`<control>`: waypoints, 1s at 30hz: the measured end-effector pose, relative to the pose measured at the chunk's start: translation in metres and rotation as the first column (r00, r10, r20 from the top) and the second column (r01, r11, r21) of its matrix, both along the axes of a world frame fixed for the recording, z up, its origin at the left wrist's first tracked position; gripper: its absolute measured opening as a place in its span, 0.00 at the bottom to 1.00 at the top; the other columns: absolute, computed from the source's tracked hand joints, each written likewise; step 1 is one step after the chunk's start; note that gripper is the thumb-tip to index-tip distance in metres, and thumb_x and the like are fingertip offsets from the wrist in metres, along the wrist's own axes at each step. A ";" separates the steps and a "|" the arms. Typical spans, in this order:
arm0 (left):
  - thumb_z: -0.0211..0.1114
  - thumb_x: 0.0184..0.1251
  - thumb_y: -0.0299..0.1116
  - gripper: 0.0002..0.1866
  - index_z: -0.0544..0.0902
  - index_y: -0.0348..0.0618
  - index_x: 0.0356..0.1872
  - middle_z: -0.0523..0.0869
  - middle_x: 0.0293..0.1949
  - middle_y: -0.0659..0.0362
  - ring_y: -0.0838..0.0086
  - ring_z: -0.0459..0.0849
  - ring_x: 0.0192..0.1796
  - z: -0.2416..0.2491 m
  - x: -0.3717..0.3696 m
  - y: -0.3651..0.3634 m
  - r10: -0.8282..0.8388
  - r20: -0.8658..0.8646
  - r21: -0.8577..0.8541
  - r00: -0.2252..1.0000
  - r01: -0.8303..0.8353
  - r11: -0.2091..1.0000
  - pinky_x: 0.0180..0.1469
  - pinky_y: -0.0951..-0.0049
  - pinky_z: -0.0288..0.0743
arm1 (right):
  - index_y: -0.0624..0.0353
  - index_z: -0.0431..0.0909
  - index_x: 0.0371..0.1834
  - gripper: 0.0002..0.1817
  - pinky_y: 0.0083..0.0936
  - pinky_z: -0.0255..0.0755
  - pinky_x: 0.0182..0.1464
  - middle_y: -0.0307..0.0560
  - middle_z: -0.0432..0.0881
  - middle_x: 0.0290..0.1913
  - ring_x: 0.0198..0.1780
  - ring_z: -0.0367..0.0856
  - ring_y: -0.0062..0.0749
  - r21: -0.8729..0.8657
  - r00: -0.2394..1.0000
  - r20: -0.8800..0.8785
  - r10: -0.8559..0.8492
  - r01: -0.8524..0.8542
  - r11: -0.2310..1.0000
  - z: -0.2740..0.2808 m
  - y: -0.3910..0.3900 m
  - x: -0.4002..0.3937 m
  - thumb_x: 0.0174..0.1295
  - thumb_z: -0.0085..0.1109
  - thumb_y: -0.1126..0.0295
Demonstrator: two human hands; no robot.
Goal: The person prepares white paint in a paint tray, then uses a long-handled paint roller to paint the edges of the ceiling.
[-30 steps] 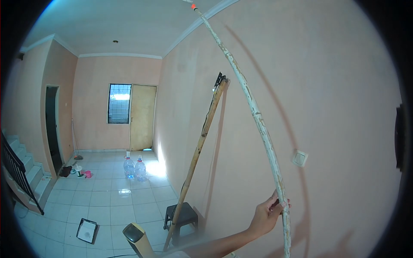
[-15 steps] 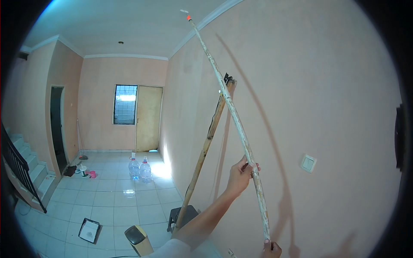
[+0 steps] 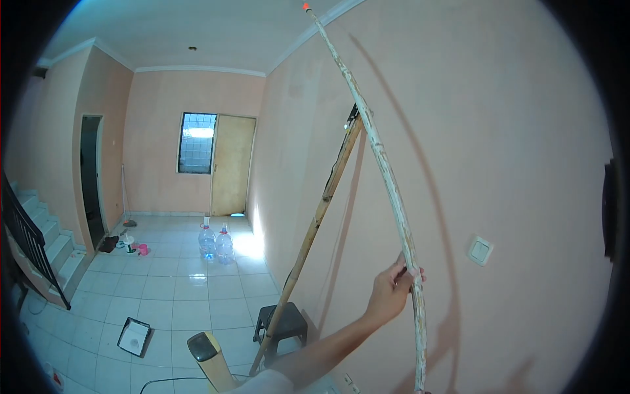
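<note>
No readable writing shows anywhere. On the tiled floor at the left lies a paint tray (image 3: 134,337); farther back two water jugs (image 3: 216,241) stand side by side. A black stool (image 3: 281,325) sits at the foot of a bamboo pole (image 3: 321,209) leaning on the pink wall (image 3: 499,131). The left hand (image 3: 390,293), arm stretched up and forward, has its fingers curled tight round a long paint-flecked pole (image 3: 387,184) that rises toward the ceiling beside the wall. A light switch (image 3: 480,250) sits to the right. The right hand is out of sight.
</note>
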State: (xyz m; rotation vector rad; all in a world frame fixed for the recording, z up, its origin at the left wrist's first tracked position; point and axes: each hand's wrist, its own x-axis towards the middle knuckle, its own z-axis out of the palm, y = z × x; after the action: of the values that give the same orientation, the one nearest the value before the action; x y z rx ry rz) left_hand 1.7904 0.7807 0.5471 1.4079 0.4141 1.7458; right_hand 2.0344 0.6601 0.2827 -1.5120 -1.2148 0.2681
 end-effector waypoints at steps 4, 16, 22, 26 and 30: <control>0.51 0.77 0.27 0.25 0.63 0.38 0.73 0.83 0.39 0.57 0.75 0.84 0.43 0.021 -0.052 0.048 0.037 0.042 -0.020 0.998 -0.036 0.999 0.43 0.75 0.80 | 0.65 0.75 0.25 0.15 0.28 0.62 0.27 0.37 0.70 0.20 0.24 0.67 0.25 -0.059 0.999 0.020 0.042 -0.041 0.997 0.035 0.041 -0.057 0.68 0.56 0.66; 0.51 0.77 0.30 0.11 0.77 0.35 0.50 0.85 0.38 0.56 0.72 0.86 0.42 0.122 -0.252 0.218 0.151 0.049 -0.011 0.987 -0.151 0.988 0.44 0.68 0.81 | 0.64 0.76 0.27 0.20 0.34 0.62 0.27 0.46 0.70 0.18 0.22 0.67 0.33 0.067 0.973 0.071 0.218 -0.223 0.973 0.176 0.182 -0.254 0.65 0.61 0.56; 0.48 0.77 0.30 0.10 0.76 0.35 0.47 0.85 0.36 0.54 0.71 0.87 0.40 0.165 -0.321 0.299 0.274 0.008 -0.077 0.962 -0.273 0.959 0.42 0.67 0.81 | 0.63 0.80 0.30 0.24 0.39 0.68 0.32 0.50 0.78 0.23 0.26 0.77 0.46 0.021 0.972 0.160 0.174 -0.180 0.983 0.230 0.250 -0.325 0.65 0.58 0.48; 0.47 0.76 0.29 0.11 0.76 0.33 0.48 0.85 0.35 0.53 0.71 0.86 0.37 0.182 -0.352 0.340 0.383 0.012 -0.077 0.924 -0.381 0.921 0.39 0.68 0.80 | 0.62 0.81 0.31 0.25 0.40 0.69 0.34 0.50 0.80 0.25 0.30 0.79 0.47 -0.027 0.968 0.149 0.203 -0.201 0.979 0.253 0.279 -0.358 0.65 0.57 0.47; 0.48 0.75 0.28 0.12 0.77 0.30 0.48 0.85 0.32 0.53 0.70 0.86 0.33 0.194 -0.355 0.344 0.420 0.041 -0.079 0.906 -0.416 0.906 0.36 0.68 0.80 | 0.62 0.81 0.31 0.26 0.41 0.69 0.34 0.51 0.80 0.25 0.30 0.79 0.48 -0.036 0.969 0.144 0.200 -0.197 0.980 0.265 0.289 -0.363 0.66 0.56 0.46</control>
State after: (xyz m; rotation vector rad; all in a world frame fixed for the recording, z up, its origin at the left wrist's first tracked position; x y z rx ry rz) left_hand 1.4350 1.1251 0.7407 1.2800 0.7853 2.0855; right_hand 1.6714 0.9489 0.5481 -1.4496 -1.4886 0.3069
